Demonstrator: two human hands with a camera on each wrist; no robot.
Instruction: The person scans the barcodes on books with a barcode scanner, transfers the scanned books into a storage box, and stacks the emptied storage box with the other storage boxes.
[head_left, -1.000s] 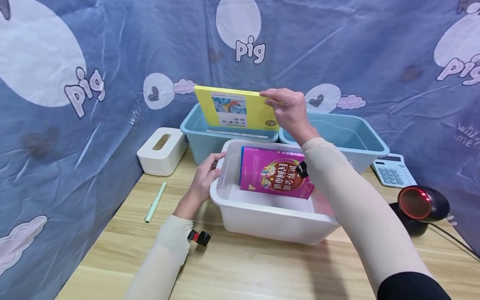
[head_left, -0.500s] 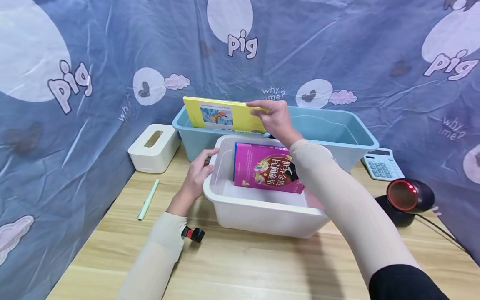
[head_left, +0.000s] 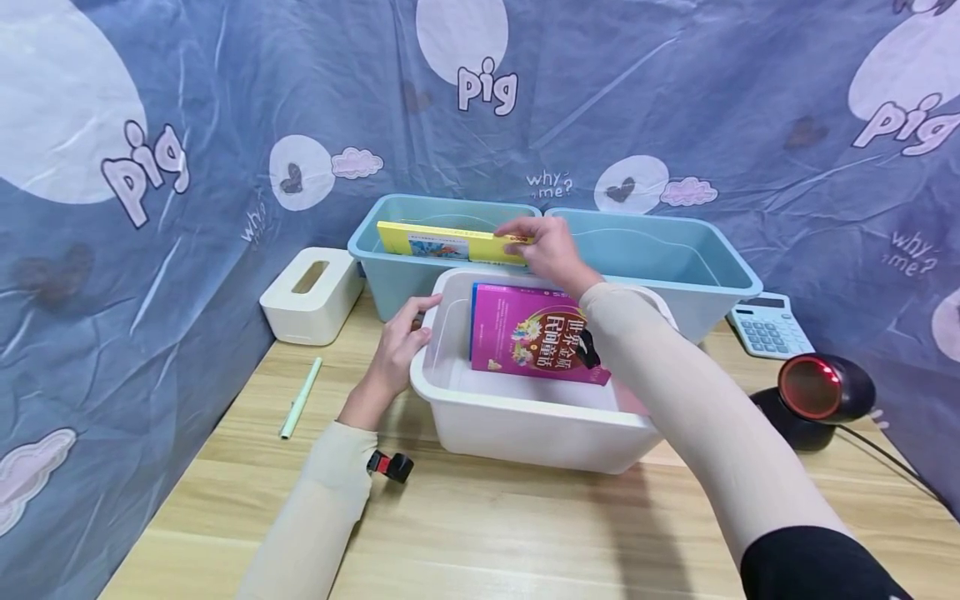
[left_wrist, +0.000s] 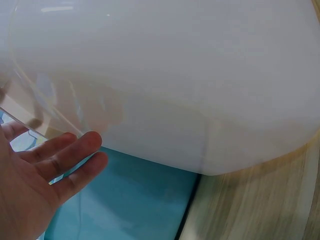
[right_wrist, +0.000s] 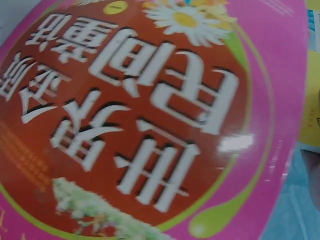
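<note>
My right hand (head_left: 551,254) pinches the upper right edge of a yellow book (head_left: 487,248), which stands on its long side, mostly down inside the left blue bin (head_left: 390,287). The bin's front wall hides the book's lower part. In front is a white bin (head_left: 525,437) holding a magenta book (head_left: 498,329) that leans at its back. At the white bin's left end, my left hand (head_left: 393,346) touches the rim with extended fingers. Those fingers (left_wrist: 75,152) lie loosely at the wall in the left wrist view. The magenta cover (right_wrist: 200,100) fills most of the right wrist view.
A second blue bin (head_left: 660,287) adjoins the first on the right. Beside them are a white tissue box (head_left: 300,317), a green pen (head_left: 302,398), a calculator (head_left: 768,325) and a black device with a red ring (head_left: 817,392). A printed cloth hangs behind.
My right hand has lowered the yellow book from above the left blue bin until only its upper strip shows over the rim. My left hand has stayed at the white bin.
</note>
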